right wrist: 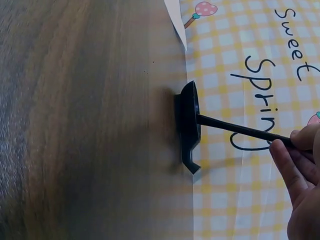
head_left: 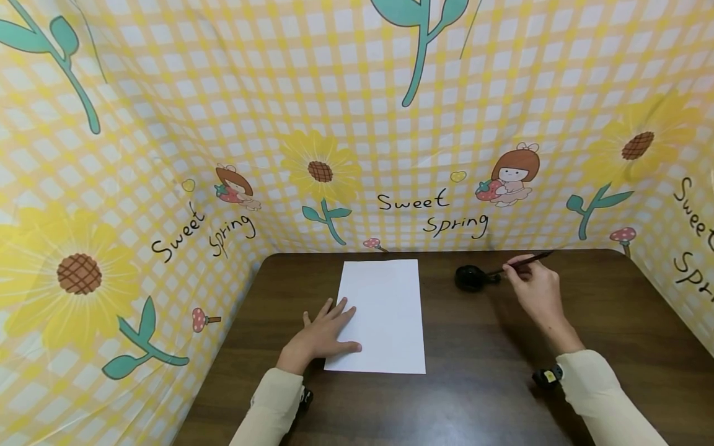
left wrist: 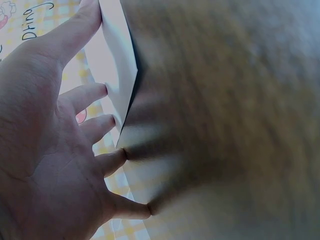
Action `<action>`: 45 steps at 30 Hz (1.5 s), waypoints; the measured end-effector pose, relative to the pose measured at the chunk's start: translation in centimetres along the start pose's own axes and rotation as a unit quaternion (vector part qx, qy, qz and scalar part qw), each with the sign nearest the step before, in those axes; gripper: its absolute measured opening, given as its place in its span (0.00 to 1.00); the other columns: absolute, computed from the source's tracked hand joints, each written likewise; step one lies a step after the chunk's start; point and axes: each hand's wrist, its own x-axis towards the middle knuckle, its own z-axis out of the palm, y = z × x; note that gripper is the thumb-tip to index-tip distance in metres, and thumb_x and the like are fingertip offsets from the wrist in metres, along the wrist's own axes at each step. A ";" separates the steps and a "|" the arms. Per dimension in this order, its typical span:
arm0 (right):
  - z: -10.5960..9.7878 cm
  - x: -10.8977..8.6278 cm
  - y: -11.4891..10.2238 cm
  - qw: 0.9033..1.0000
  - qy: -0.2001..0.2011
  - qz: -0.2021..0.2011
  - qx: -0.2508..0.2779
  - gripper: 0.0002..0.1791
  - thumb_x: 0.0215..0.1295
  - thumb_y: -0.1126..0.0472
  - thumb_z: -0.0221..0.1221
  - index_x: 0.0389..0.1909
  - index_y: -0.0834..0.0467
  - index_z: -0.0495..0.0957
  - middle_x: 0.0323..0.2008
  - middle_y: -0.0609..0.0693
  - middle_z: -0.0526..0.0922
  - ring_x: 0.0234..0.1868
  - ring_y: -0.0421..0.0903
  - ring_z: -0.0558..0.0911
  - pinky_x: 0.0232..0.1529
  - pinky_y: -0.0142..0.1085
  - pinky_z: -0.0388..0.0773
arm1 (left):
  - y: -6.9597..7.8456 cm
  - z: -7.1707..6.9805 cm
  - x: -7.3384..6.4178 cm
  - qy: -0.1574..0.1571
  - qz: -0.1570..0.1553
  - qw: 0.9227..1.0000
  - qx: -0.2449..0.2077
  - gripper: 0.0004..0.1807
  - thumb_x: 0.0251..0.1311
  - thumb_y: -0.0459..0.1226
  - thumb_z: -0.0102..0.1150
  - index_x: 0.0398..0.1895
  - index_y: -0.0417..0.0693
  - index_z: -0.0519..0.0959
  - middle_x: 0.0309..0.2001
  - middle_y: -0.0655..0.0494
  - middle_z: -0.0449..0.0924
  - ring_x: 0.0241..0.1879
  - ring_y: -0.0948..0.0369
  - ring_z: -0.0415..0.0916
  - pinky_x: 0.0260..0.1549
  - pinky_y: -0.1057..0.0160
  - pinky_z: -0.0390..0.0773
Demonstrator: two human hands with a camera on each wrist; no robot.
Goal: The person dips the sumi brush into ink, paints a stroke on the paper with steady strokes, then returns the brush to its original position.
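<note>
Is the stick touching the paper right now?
No, the right hand holds the stick with its lower end at the black dish, apart from the paper.

It looks to me like a draped booth: checked sunflower cloth (head_left: 346, 74) beyond the gripping right hand (head_left: 541, 294), dark tabletop (head_left: 485, 396) below.

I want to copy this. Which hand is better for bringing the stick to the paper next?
Probably the right hand: it holds the stick, whose lower end is in the dish. The left hand is spread, touching the paper.

Black dish (right wrist: 188, 120) hides stick (right wrist: 240, 129) tip; tabletop (left wrist: 240, 110) blurred, left wrist view.
</note>
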 end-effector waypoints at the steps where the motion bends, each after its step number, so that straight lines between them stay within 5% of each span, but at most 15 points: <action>1: 0.0 0.0 0.0 1.000 -0.001 0.002 -0.002 0.07 0.74 0.63 0.66 0.43 0.66 0.85 0.38 0.63 0.90 0.35 0.14 0.76 0.37 0.09 0.71 | 0.0 0.0 0.0 0.001 0.000 1.000 -0.001 0.52 0.64 0.69 0.63 0.86 0.59 0.59 0.88 0.51 0.47 0.86 0.38 0.40 0.67 0.11 0.42; 15: 0.1 0.0 -0.5 1.000 0.001 0.012 -0.020 0.07 0.75 0.61 0.66 0.43 0.63 0.86 0.39 0.60 0.91 0.36 0.25 0.81 0.37 0.09 0.71 | 0.0 0.1 0.0 0.001 0.000 1.000 -0.004 0.53 0.63 0.70 0.63 0.86 0.59 0.59 0.88 0.50 0.46 0.87 0.38 0.39 0.67 0.11 0.41; 24: -0.5 0.4 -1.4 1.000 0.028 0.000 0.008 0.06 0.74 0.64 0.66 0.42 0.64 0.86 0.39 0.62 0.90 0.37 0.10 0.74 0.40 0.08 0.71 | 0.1 0.1 -0.2 0.003 -0.001 1.000 -0.004 0.52 0.64 0.69 0.63 0.86 0.59 0.60 0.88 0.50 0.47 0.86 0.37 0.39 0.67 0.11 0.41; 37: -0.6 0.5 -1.7 0.999 0.037 0.010 0.036 0.08 0.73 0.64 0.67 0.42 0.67 0.86 0.40 0.64 0.90 0.35 0.13 0.77 0.39 0.09 0.73 | 0.3 0.0 -0.2 0.002 0.000 1.000 0.000 0.52 0.64 0.69 0.63 0.86 0.58 0.60 0.88 0.50 0.47 0.86 0.37 0.40 0.67 0.11 0.42; 45: -0.3 0.1 -0.9 0.998 0.030 0.052 0.022 0.09 0.75 0.61 0.65 0.43 0.65 0.86 0.40 0.63 0.90 0.33 0.12 0.76 0.36 0.10 0.73 | 0.2 0.0 -0.1 0.003 -0.002 1.000 -0.002 0.52 0.64 0.69 0.63 0.86 0.59 0.60 0.88 0.51 0.47 0.86 0.38 0.40 0.67 0.11 0.42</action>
